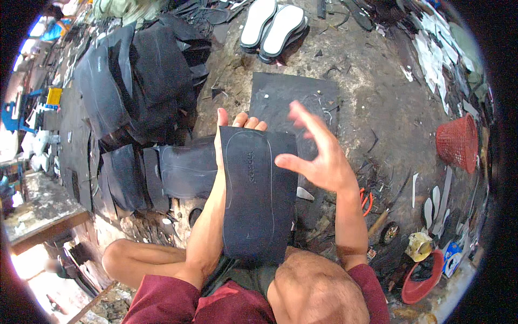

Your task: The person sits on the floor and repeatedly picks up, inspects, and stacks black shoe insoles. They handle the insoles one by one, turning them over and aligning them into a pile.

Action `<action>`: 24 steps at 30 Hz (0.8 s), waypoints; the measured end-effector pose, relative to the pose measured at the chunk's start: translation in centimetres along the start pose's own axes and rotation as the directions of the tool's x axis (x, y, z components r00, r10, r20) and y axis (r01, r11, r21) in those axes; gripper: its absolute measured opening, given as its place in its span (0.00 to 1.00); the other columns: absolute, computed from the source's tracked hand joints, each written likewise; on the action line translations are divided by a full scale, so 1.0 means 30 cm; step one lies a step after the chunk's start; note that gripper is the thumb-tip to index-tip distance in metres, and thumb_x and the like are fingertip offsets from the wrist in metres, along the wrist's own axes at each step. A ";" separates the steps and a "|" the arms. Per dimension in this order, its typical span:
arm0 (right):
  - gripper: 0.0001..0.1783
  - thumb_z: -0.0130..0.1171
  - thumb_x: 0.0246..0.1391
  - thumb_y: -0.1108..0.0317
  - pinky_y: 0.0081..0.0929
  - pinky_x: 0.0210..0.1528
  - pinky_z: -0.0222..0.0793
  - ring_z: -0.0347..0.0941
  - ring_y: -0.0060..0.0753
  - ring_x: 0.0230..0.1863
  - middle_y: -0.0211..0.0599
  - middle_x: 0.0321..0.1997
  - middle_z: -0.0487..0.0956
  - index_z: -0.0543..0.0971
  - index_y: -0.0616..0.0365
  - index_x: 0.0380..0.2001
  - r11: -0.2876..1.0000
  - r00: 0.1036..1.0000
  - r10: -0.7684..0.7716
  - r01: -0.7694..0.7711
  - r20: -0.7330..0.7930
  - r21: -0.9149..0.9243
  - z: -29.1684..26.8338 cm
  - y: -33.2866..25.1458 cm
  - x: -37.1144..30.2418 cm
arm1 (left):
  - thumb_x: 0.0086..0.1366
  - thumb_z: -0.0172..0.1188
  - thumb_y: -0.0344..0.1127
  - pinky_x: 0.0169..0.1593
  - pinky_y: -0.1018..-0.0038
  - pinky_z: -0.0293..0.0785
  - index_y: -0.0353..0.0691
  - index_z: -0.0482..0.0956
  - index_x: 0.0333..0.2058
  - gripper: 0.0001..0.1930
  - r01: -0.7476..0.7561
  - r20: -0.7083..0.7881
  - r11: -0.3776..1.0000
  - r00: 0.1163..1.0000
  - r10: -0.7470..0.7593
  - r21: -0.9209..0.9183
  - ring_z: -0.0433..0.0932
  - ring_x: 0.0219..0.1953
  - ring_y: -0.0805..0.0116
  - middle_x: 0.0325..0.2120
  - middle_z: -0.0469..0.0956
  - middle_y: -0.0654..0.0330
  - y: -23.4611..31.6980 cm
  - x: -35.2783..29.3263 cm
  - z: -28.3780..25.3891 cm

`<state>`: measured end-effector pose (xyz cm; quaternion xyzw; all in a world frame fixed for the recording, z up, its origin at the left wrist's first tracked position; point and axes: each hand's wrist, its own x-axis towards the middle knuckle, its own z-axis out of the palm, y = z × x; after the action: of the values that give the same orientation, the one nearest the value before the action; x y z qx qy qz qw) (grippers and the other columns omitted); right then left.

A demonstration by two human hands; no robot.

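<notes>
A black rubber sheet (pixel 253 205) with a sole outline drawn on it and raised lettering stands upright over my lap. My left hand (pixel 249 123) supports it from behind. The thumb shows at its far left corner and the fingertips curl up past the far edge, while the palm is hidden. Just off the sheet's right side is my right hand (pixel 322 156), holding nothing. Its thumb is spread wide from the fingers, which are slightly blurred. Beyond both hands, a flat black mat (pixel 275 94) lies on the ground.
Stacked black rubber sheets (pixel 156 70) and another marked sheet (pixel 186 170) lie to the left. White-topped soles (pixel 280 32) are at the far side. Scissors with orange handles (pixel 367 201), a red basket (pixel 456 143) and a red ring-shaped rim (pixel 407 291) are on the right.
</notes>
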<state>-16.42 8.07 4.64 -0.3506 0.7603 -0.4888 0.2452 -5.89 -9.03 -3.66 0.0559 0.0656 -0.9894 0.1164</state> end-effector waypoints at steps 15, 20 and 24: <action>0.18 0.69 0.53 0.76 0.21 0.42 0.74 0.75 0.19 0.38 0.32 0.37 0.78 0.67 0.56 0.39 0.871 0.957 0.037 0.110 -0.288 0.478 0.057 -0.028 -0.062 | 0.60 0.69 0.51 0.65 0.62 0.64 0.41 0.45 0.72 0.52 -0.108 0.108 0.002 0.993 -0.042 0.994 0.70 0.62 0.58 0.62 0.68 0.52 0.031 -0.286 0.113; 0.11 0.66 0.46 0.70 0.37 0.48 0.77 0.82 0.45 0.45 0.39 0.43 0.85 0.83 0.56 0.36 0.715 0.765 -0.644 0.595 0.015 0.366 -0.015 -0.068 -0.143 | 0.54 0.72 0.31 0.65 0.66 0.64 0.34 0.58 0.68 0.45 0.187 -0.215 0.352 0.976 0.042 0.917 0.68 0.61 0.64 0.60 0.70 0.53 -0.002 -0.304 0.156; 0.11 0.71 0.43 0.67 0.38 0.49 0.75 0.79 0.49 0.49 0.38 0.42 0.85 0.83 0.52 0.33 0.778 0.741 -0.622 0.621 -0.252 -0.094 -0.017 -0.059 -0.117 | 0.59 0.70 0.29 0.62 0.71 0.66 0.33 0.59 0.67 0.40 0.124 -0.131 -0.106 0.990 -0.056 0.987 0.70 0.58 0.68 0.58 0.72 0.57 -0.048 -0.311 0.191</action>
<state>-14.03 10.58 6.56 -0.5142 0.6271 -0.5839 -0.0380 2.22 -6.39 3.34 0.1421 -0.6825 -0.7162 -0.0319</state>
